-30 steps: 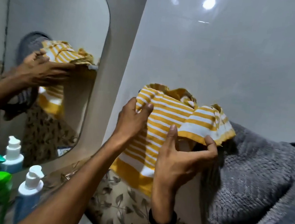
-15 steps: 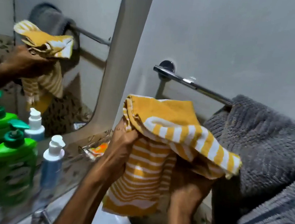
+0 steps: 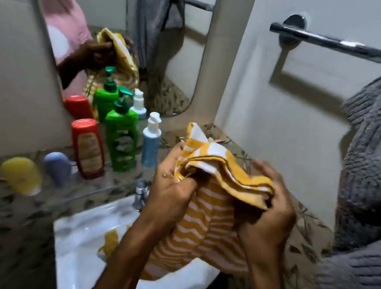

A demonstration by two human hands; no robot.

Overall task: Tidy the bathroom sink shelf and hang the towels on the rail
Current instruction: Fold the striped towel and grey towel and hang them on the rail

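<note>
The yellow-and-white striped towel (image 3: 214, 194) is bunched, its folded edge uppermost, its tail draping over the sink (image 3: 83, 239). Left hand (image 3: 172, 187) and right hand (image 3: 269, 215) both grip it — lower than before, well below the rail (image 3: 334, 43).
</note>
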